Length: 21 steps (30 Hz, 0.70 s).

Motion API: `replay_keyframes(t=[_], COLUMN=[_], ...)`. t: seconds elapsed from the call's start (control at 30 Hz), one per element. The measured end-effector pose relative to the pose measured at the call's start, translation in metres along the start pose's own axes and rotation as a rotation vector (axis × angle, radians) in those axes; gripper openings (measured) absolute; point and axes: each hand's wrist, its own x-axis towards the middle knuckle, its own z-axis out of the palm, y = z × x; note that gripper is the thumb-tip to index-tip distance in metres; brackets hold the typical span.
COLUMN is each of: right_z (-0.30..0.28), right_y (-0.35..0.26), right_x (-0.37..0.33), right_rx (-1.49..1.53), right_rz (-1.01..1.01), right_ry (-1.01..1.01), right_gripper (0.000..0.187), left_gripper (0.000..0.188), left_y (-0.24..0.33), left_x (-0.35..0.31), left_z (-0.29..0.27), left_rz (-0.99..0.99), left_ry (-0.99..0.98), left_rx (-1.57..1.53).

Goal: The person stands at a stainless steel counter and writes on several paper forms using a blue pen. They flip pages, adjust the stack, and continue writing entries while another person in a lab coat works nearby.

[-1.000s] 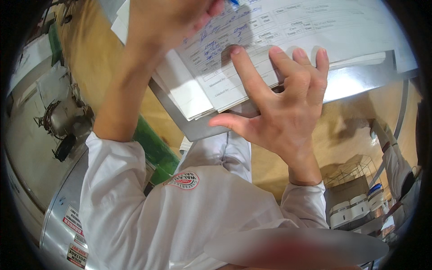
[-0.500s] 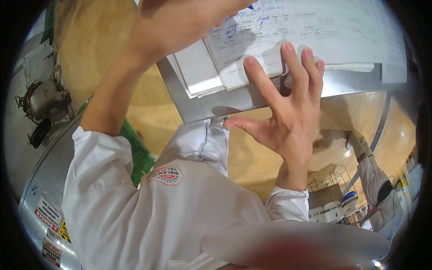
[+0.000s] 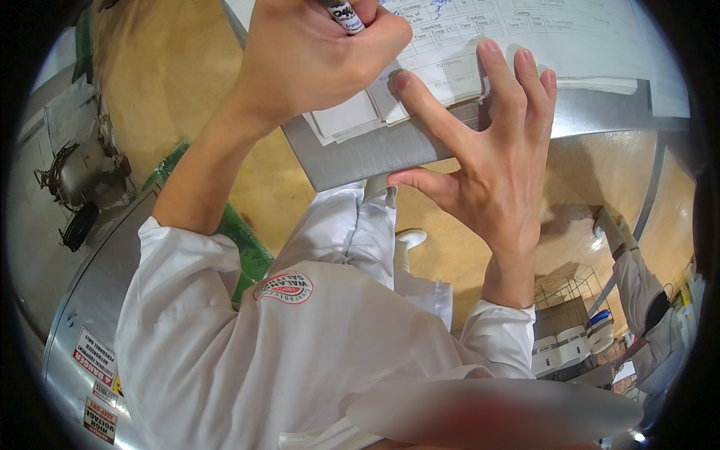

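well, toward 12 o'clock my left hand [image 3: 319, 67] has its fingers clamped on a marker [image 3: 348, 19]. my right hand [image 3: 499, 154], at 2 o'clock, has its fingers spread apart, index fingertip on printed forms [image 3: 448, 66], which lie at 1 o'clock on a metal table [image 3: 352, 157]. its thumb points toward 9.

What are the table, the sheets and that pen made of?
The table looks like brushed metal, probably steel: grey, with a soft sheen. The sheets seem matte paper: thin, white, stacked and printed. The pen, smooth and dark with white, may be plastic; much is hidden.
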Motion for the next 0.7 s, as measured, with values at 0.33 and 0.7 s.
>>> replay_keyframes(t=[0.33, 0.7], right_z=[0.000, -0.003], right_y=[0.002, 0.009], right_x=[0.002, 0.001], right_rx=[0.010, 0.102], right_rz=[-0.010, -0.005], right_ry=[0.010, 0.014], right_gripper=[0.071, 0.078], left_gripper=[0.035, 0.036], left_y=[0.008, 0.011], left_x=[0.007, 0.025], left_z=[-0.006, 0.021], left_rz=[-0.044, -0.036], left_ry=[-0.044, -0.018], left_rx=[0.094, -0.225])
